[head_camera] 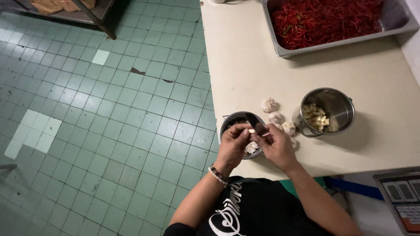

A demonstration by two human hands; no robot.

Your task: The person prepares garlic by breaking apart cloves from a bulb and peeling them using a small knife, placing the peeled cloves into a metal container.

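Left hand [234,140] pinched a garlic clove [251,131] while the right hand [275,142] gripped what looked like a knife [255,124] — a slip could nick those close fingertips.

Below me the floor [109,131] is small green tiles, scuffed, with a few paler patches and some chipped spots. My cream table [245,65] runs along the right, evenly lit. A dark metal rack [94,15] stands in the far corner, and a scale [402,196] sits low at my right.
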